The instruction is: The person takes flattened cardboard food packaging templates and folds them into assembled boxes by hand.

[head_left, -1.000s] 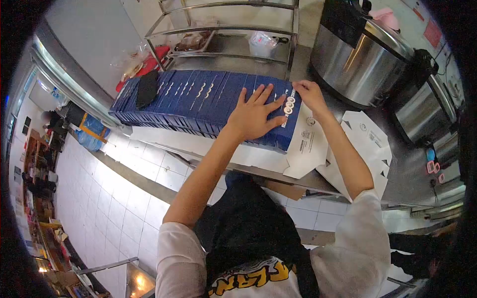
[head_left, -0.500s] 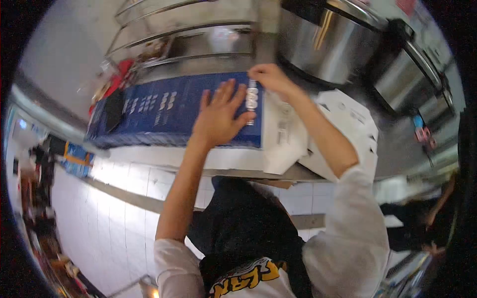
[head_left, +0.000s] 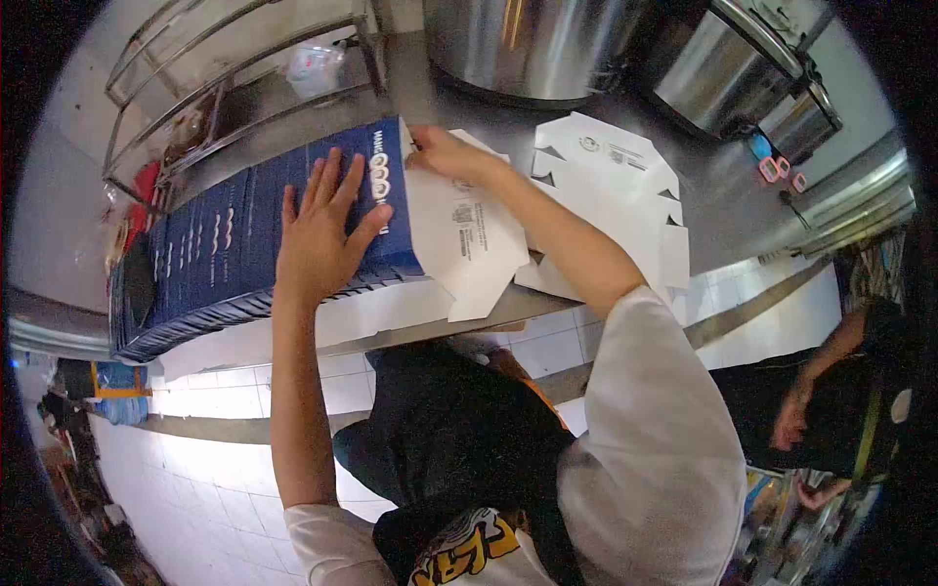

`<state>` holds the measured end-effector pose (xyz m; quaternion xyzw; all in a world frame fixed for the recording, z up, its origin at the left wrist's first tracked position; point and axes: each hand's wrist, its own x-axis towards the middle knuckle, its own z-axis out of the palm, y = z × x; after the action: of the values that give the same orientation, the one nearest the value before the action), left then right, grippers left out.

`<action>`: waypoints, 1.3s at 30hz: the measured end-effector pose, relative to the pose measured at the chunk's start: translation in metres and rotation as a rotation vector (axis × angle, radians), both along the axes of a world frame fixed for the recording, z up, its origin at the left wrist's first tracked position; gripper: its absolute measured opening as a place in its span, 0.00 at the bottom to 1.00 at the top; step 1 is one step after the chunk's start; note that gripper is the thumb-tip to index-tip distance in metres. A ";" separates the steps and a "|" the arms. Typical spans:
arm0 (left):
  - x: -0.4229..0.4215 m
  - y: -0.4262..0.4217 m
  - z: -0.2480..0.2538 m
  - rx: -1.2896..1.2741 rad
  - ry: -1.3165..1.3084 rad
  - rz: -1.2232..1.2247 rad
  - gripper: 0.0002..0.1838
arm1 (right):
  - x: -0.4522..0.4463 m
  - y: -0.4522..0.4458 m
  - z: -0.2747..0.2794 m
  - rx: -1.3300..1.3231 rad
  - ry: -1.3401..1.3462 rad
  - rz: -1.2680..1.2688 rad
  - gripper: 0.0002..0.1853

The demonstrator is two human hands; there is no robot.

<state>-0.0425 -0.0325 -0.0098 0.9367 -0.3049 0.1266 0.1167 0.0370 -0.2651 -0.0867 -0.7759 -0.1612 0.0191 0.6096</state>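
White tiled floor [head_left: 195, 498] glaring with light, steel counter [head_left: 728, 210], metal rack [head_left: 375, 49], pale wall [head_left: 865, 127]

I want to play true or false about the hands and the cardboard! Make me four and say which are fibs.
1. The left hand is spread on the blue cardboard row. True.
2. The right hand is down on the floor. False: it's by the row's far corner.
3. A flat white cardboard piece lies on the metal counter. True.
4. The blue row has red printing. False: the printing is white.
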 end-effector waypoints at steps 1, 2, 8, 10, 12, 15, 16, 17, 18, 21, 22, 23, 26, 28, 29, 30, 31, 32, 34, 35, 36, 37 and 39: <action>0.000 -0.001 0.001 -0.004 0.008 -0.013 0.38 | 0.015 0.006 -0.018 -0.004 0.008 -0.013 0.19; 0.001 -0.001 0.001 0.007 0.022 -0.002 0.37 | 0.026 0.015 -0.033 -0.090 -0.112 -0.178 0.18; 0.000 0.003 0.001 -0.001 -0.006 -0.002 0.37 | 0.030 0.024 -0.047 -0.183 -0.301 -0.394 0.12; -0.001 0.005 0.000 0.017 0.000 0.024 0.38 | 0.005 0.040 -0.021 0.068 -0.325 -0.267 0.11; -0.003 0.005 0.001 -0.035 0.001 -0.011 0.38 | 0.020 0.037 -0.030 0.110 -0.163 -0.248 0.11; 0.000 0.005 -0.001 -0.041 -0.009 -0.018 0.39 | 0.025 0.044 -0.032 0.161 -0.105 -0.298 0.10; 0.000 0.005 -0.001 -0.038 -0.001 -0.014 0.39 | 0.023 0.048 -0.034 0.194 -0.184 -0.362 0.09; 0.000 0.007 -0.001 -0.035 -0.004 -0.005 0.39 | 0.031 0.057 -0.043 0.199 -0.186 -0.353 0.09; -0.001 0.007 0.000 -0.032 0.006 -0.003 0.39 | 0.039 0.071 -0.053 0.483 -0.063 -0.269 0.11; 0.000 0.002 0.000 -0.033 0.012 -0.019 0.37 | 0.048 0.070 -0.061 1.026 0.174 -0.101 0.18; -0.001 0.002 -0.001 -0.033 0.010 -0.005 0.36 | 0.043 0.062 -0.053 0.914 0.208 -0.036 0.16; -0.001 0.002 -0.002 -0.029 0.014 -0.006 0.36 | 0.035 0.057 -0.044 0.800 0.247 0.031 0.15; 0.001 0.004 -0.008 -0.098 -0.010 0.005 0.34 | 0.004 0.052 -0.023 0.389 -0.122 -0.366 0.19; 0.001 0.004 -0.009 -0.139 -0.032 -0.012 0.30 | -0.045 0.044 -0.008 0.534 0.016 -0.503 0.16; 0.001 0.006 -0.008 -0.142 -0.024 0.002 0.30 | -0.078 0.050 0.007 0.662 0.159 -0.492 0.14; 0.001 0.005 -0.007 -0.139 -0.035 0.008 0.29 | -0.110 0.053 0.014 0.789 0.300 -0.489 0.12; 0.001 0.002 -0.007 -0.137 -0.044 0.006 0.28 | -0.131 0.058 -0.006 0.322 0.101 -0.508 0.12; 0.001 0.001 -0.010 -0.139 -0.029 -0.003 0.28 | -0.148 0.064 -0.024 -0.148 -0.090 -0.505 0.15; 0.003 0.001 -0.013 -0.135 -0.099 -0.002 0.26 | -0.170 0.091 -0.027 0.218 0.035 -0.622 0.16; 0.002 0.000 -0.012 -0.133 -0.098 -0.003 0.26 | -0.173 0.109 -0.025 0.594 0.144 -0.709 0.16; 0.001 -0.001 -0.010 -0.111 -0.066 0.019 0.26 | -0.171 0.125 -0.023 0.597 0.144 -0.701 0.16; 0.000 0.000 -0.009 -0.091 -0.033 0.044 0.26 | -0.170 0.141 -0.020 0.682 0.096 -0.759 0.22; 0.000 0.000 -0.008 -0.086 -0.033 0.057 0.26 | -0.168 0.150 -0.019 0.767 0.039 -0.799 0.27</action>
<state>-0.0426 -0.0327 -0.0177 0.9369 -0.2741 0.1585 0.1482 -0.1309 -0.1148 -0.1060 -0.4985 0.1617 -0.2593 0.8113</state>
